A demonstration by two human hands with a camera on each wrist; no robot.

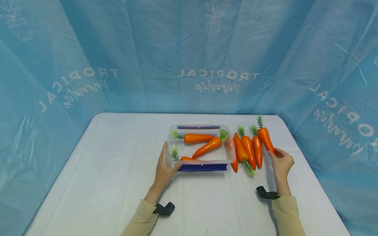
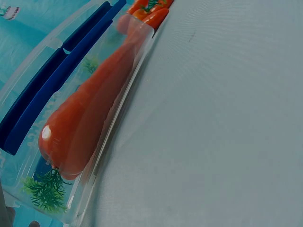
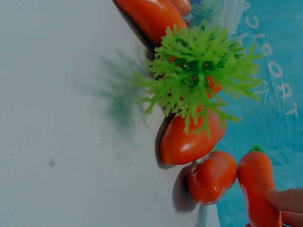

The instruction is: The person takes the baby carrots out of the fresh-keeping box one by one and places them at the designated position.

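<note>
Head, box (image 1: 189, 162): near the far edge of the table (image 1: 112, 190), right of its middle, three carrots (image 1: 208, 147) inside; four loose carrots (image 1: 247, 149) lie by its right wall.
Head, left hand (image 1: 165, 167): fingers straight along the box's left wall, thumb spread to its near left corner; forearm slants in from the table's near edge.
Head, right hand (image 1: 282, 163): pinches the held carrot (image 1: 266, 139) by its tip, toward the table's right edge, leaves pointing to the far edge.
Left wrist, near carrot (image 2: 90, 109): nearly whole through the clear wall; from the head, a sliver. Grip unreadable here.
Right wrist, thumb (image 3: 286, 199): against the held carrot's side; a leafy top (image 3: 199, 71) looms closer.
</note>
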